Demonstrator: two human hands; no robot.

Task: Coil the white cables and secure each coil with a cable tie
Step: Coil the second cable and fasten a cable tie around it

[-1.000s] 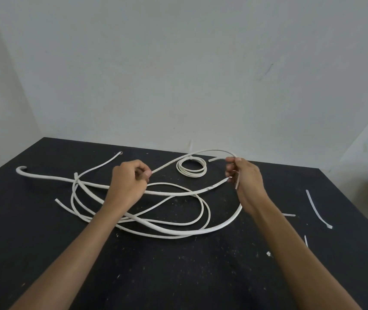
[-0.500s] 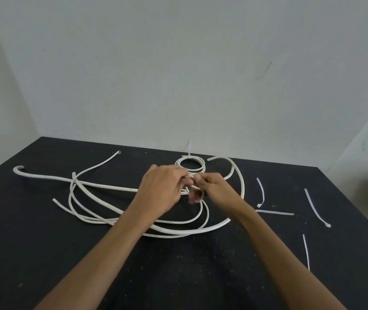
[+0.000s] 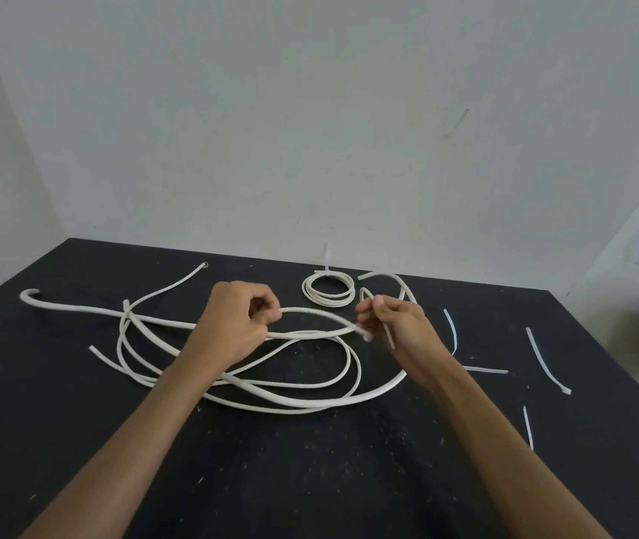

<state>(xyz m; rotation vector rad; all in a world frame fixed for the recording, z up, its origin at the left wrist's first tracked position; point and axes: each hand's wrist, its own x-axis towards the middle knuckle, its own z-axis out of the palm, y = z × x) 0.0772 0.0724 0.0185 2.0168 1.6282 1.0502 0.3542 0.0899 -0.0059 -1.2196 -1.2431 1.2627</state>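
Both hands were raised over a black tabletop (image 3: 77, 441). The left hand (image 3: 236, 324) pinched a thin cable (image 3: 310, 311) in closed fingers; the right hand (image 3: 395, 324) gripped its other part, forming a flat loop between them. Loose cables (image 3: 279, 398) sprawled beneath. A tied coil (image 3: 328, 294) lay behind, near the wall (image 3: 310, 130). Spare ties (image 3: 543, 359) lay scattered right of the right hand.

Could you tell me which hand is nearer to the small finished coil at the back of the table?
Right. The right hand sits just right of and in front of the coil; the left hand is farther off, to its left.
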